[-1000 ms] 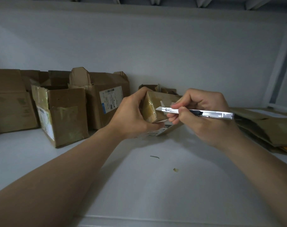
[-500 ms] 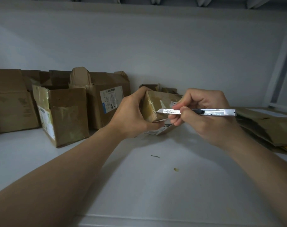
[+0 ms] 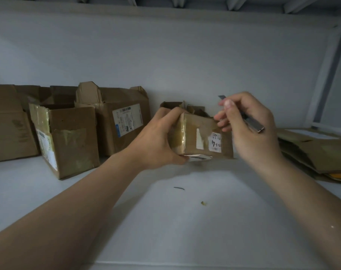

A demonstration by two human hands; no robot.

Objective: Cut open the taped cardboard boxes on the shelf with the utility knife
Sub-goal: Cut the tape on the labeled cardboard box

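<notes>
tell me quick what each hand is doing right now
left hand: grips the small taped box by its left end.
right hand: holds the utility knife, blade pointing up, clear of the box.

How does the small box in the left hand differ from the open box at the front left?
The held box is smaller; the open box is larger. The held box looks taped shut; the open box has its top open. The left hand grips the held box; the open box stands untouched. Both are brown cardboard with tape and labels.
</notes>
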